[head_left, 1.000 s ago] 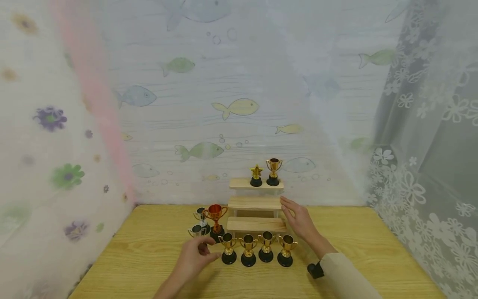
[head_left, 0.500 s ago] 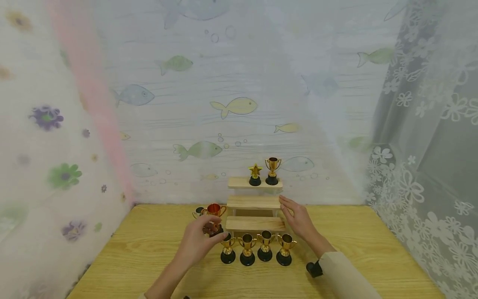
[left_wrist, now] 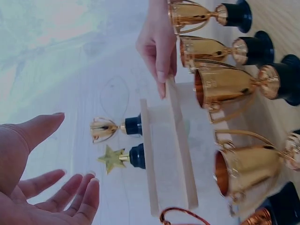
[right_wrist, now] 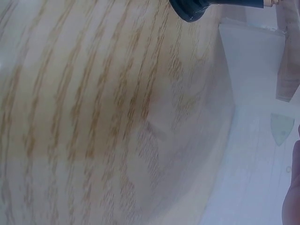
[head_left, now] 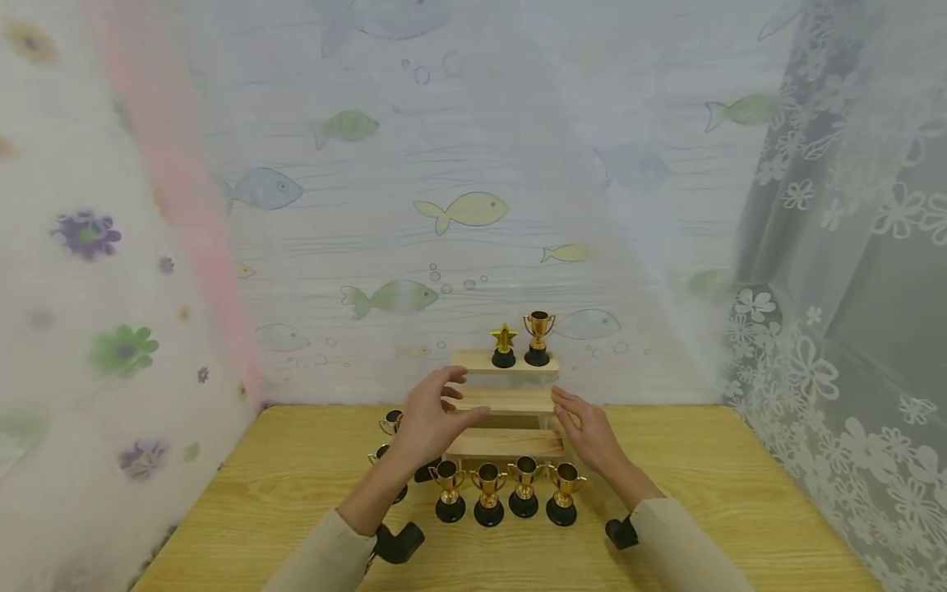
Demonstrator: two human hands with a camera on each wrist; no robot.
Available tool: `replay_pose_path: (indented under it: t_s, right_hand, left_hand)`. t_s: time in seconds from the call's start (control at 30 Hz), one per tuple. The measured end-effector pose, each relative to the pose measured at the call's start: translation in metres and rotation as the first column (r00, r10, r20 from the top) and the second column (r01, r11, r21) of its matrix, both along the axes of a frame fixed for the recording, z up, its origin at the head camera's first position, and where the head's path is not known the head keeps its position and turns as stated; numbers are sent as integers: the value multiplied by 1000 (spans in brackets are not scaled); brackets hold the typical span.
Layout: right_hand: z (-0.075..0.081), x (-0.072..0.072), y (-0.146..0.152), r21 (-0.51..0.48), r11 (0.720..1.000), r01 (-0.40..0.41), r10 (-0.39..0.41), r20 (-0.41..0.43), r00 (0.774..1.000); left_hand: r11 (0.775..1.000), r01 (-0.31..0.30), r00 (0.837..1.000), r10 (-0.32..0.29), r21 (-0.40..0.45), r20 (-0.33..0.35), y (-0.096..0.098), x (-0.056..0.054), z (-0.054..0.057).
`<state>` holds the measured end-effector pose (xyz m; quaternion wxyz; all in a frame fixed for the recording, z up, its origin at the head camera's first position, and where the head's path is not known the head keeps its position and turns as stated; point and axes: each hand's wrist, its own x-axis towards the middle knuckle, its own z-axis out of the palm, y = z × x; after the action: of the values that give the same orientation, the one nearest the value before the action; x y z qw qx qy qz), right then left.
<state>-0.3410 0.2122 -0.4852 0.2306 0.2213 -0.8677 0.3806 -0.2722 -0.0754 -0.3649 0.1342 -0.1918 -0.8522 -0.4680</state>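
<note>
My left hand (head_left: pixel 432 419) hovers before the three-tier wooden stand (head_left: pixel 510 444), thumb and fingers spread with nothing between them. In the left wrist view, its fingers (left_wrist: pixel 86 197) bend loosely, apart from the stand. My right hand (head_left: pixel 594 434) touches the right end of the middle board (head_left: pixel 510 400) with fairly straight fingers. On the top board stand a gold star trophy (head_left: pixel 504 345) and a gold cup trophy (head_left: pixel 538 339). Several gold cup trophies (head_left: pixel 488 493) stand in a row in front. Behind my left wrist, a red trophy shows mostly its black base (head_left: pixel 427 470); its red handle (left_wrist: pixel 183 211) shows in the left wrist view.
Two silver cup trophies (head_left: pixel 392 423) stand left of the stand, partly hidden by my left forearm. The wooden table (head_left: pixel 666 460) reaches back to a fish-print curtain (head_left: pixel 473 214). A lace curtain (head_left: pixel 829 345) hangs at the right. Black wrist mounts (head_left: pixel 399 543) are on both sleeves.
My left hand has risen from the silver cups, past the red trophy, up and right to the middle board's height. The right hand keeps its place on the stand.
</note>
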Motion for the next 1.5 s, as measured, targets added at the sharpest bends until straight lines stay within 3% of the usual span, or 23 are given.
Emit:
replay_pose_path:
  t_s: [0.3,0.6,0.87,1.13,1.27,1.5]
  right_hand:
    - [-2,0,2,1,1000,0,0,6,1000]
    - [1,-2,3,6,1000,3,-3,-15,1000]
    - [-1,1,1,8,1000,0,0,24,1000]
    - [1,-4,1,16,1000,-5,5,-20,1000]
    - [1,-4,2,18,1000,-11,11,-21,1000]
    - [-2,-4,2,16,1000,-10,10,-6,1000]
  left_hand:
    - [999,-23,996,19,43,86,26,-31,8]
    - [994,-77,981,63,73,181,46,-65,14]
    - [982,-129,948,81,141,308,55,-86,7]
    - [971,-208,935,162,118,316,62,-112,-2]
    - [973,-210,932,168,98,322,63,-117,-5]
    - [979,-201,943,182,42,277,68,-121,-14]
